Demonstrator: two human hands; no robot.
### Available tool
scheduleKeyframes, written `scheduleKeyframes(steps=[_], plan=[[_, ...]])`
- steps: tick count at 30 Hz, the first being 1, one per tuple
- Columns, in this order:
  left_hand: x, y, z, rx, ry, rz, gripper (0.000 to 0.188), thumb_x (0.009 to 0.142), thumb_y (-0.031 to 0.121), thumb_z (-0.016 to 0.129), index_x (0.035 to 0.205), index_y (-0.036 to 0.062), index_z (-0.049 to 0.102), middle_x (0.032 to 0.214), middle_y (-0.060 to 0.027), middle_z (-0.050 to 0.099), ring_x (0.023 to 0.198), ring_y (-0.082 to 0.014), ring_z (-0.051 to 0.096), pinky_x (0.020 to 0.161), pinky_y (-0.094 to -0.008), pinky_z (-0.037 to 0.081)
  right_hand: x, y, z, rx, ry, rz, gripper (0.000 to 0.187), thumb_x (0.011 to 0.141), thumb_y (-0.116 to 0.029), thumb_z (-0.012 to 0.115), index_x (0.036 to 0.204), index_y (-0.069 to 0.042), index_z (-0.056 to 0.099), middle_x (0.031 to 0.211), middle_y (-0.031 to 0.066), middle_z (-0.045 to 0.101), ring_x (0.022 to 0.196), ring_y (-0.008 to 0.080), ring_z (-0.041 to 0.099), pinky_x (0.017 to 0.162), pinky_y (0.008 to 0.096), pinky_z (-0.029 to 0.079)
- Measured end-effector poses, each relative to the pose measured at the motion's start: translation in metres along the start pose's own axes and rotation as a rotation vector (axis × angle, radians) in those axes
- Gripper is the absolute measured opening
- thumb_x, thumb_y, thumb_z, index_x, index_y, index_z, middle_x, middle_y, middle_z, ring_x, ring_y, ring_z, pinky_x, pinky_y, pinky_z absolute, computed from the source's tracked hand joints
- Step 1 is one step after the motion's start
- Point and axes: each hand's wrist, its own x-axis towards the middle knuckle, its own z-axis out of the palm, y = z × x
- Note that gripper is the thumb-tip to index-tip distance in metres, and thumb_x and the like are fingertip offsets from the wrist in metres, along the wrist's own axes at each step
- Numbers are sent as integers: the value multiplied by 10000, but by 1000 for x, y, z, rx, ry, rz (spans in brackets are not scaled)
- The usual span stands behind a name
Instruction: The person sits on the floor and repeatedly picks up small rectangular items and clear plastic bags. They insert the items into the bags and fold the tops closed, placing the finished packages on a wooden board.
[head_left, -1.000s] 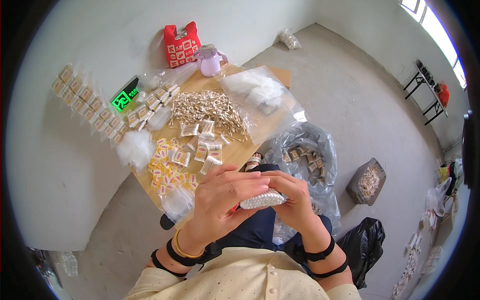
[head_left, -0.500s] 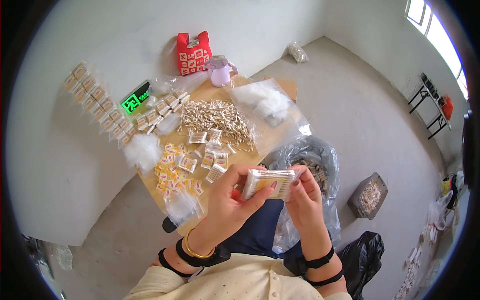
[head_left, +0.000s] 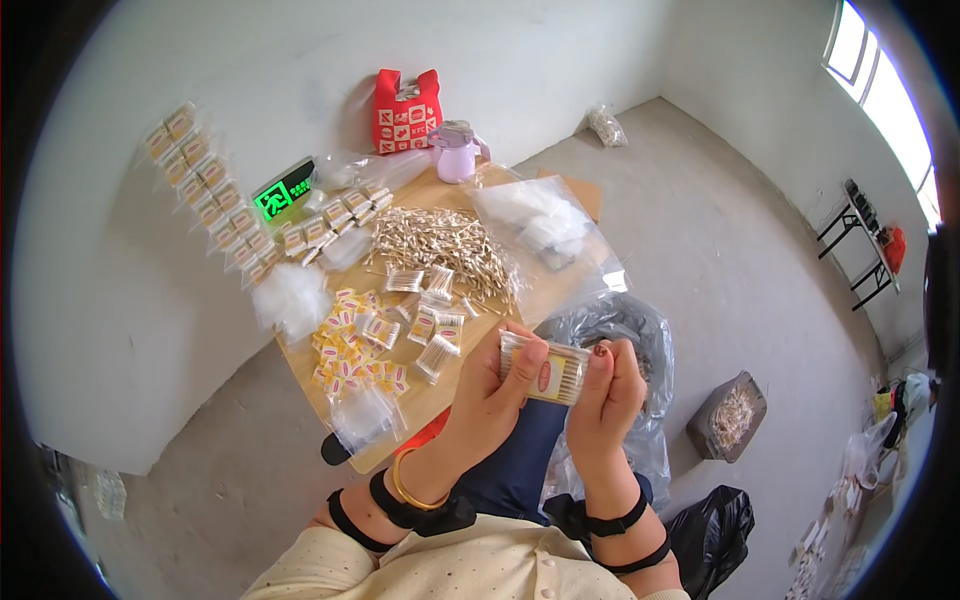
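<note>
Between my two hands, over the near edge of the table, is a small clear packet of cotton swabs (head_left: pixel 556 376) with a yellow and white label card. My left hand (head_left: pixel 488 392) grips its left end, thumb across the front. My right hand (head_left: pixel 608 402) pinches the right end of the wrapping between thumb and curled fingers. Beyond them on the table lie a loose heap of cotton swabs (head_left: pixel 440 243), several finished-looking swab packets (head_left: pixel 437 357), and a spread of yellow and white label cards (head_left: pixel 345 340). Clear plastic bags (head_left: pixel 362 415) sit at the near left corner.
Stacked swab packs (head_left: pixel 205 195) line the table's left side by a green exit sign (head_left: pixel 283 195). A lilac jug (head_left: pixel 457 155) and red bag (head_left: pixel 405 115) stand at the back. Right of the table are a grey plastic sack (head_left: pixel 655 345) and a bin of swabs (head_left: pixel 730 420).
The packet has tilted so its label face turns up toward me. My right hand has curled its fingers and holds the packet's right end. The whole view has shifted slightly.
</note>
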Motion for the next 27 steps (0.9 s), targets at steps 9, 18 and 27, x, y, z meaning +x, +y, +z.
scheduleKeyframes(steps=[9,18,27], plan=[[2,2,0,-49,-41,59,226,957,225,646,1004,22,559,775,10,583,714,-33,516,639,-204,433,2,7,4,248,61,146,274,1008,-131,477,746,-54,456,637,8,461,574,98,426,520,285,334],[2,22,10,379,-18,274,202,866,124,705,1056,55,698,967,-74,723,850,-144,673,802,-286,493,-11,26,8,754,15,413,172,1048,-222,424,1049,-73,509,956,-13,542,865,50,525,764,218,441],[10,38,2,786,-294,647,389,793,76,690,1180,104,660,1147,-69,699,1071,-203,667,1022,-449,421,-11,35,-18,1028,-421,649,333,840,-37,691,1156,-34,585,1118,20,604,1026,109,607,881,256,486]])
